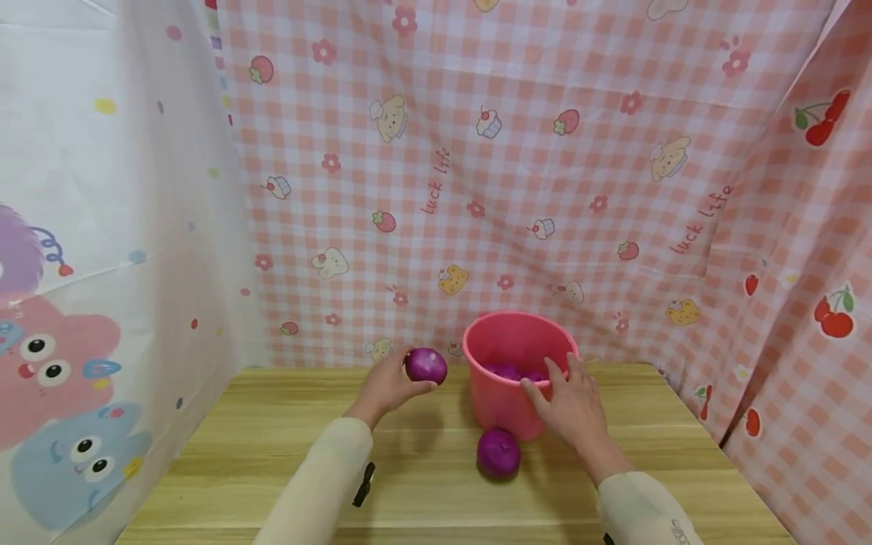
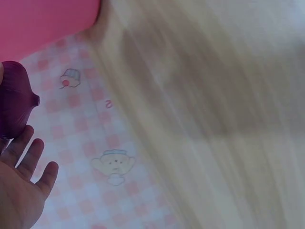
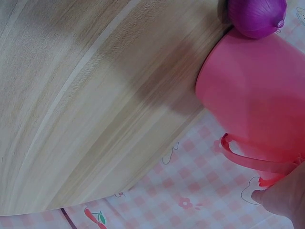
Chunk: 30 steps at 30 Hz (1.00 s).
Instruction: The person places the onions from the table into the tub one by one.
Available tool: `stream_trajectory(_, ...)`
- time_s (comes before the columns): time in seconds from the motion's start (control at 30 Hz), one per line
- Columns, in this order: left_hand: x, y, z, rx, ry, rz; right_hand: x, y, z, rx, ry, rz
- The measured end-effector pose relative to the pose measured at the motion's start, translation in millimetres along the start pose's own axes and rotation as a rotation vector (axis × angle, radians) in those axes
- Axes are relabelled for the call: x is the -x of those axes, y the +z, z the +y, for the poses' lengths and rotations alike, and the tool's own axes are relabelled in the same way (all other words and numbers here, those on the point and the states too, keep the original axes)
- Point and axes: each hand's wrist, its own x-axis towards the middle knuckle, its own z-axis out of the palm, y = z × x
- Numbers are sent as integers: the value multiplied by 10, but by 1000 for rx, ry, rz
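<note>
- Head view: the left hand (image 1: 387,386) grips a purple onion (image 1: 426,365), fingers curled round it, lifted above the table (image 1: 259,446) near its back edge and just left of the pink bucket (image 1: 507,401).
- The right hand (image 1: 571,401) rests on the bucket's near right rim and wall with its fingers spread and fairly straight; it holds nothing.
- The bucket stands upright near the middle of the table's back edge, and more purple onions (image 1: 512,371) lie inside it.
- A second onion (image 1: 498,452) lies on the wood just in front of the bucket, close to the right hand's wrist but apart from it.
- Pink checked cloth (image 1: 545,189) hangs behind the table and to the right; a cartoon-printed sheet (image 1: 82,303) hangs on the left.
- Left wrist view: blurred; the held onion (image 2: 14,102) sits at the left edge above the palm, with fingertips (image 2: 35,155) below it and the bucket's wall (image 2: 43,21) in the top left corner.
- Right wrist view: the bucket's wall (image 3: 252,95) and its handle (image 3: 248,160) fill the right side, a fingertip (image 3: 281,200) at the handle; the loose onion (image 3: 257,16) touches the bucket at the top.
</note>
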Motion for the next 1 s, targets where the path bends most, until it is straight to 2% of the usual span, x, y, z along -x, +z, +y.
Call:
stream_trajectory(0.23,-114,-101,169,26,1,45,-2,10,21,1,1,-3)
stream_trajectory(0.43,-200,-153,326,9,14,62,2,9,10,-3,3,-8)
stream_trajectory(0.6,-280,-173,481,22,49,66,2,10,11,-7,14,-22)
stream_trajectory(0.77,-346,-142,633,34,60,45,-4,1,10,-7,20,-28)
stream_trajectory(1.0,-427,-16,810,30,61,23,-3,5,-2,3,11,-21)
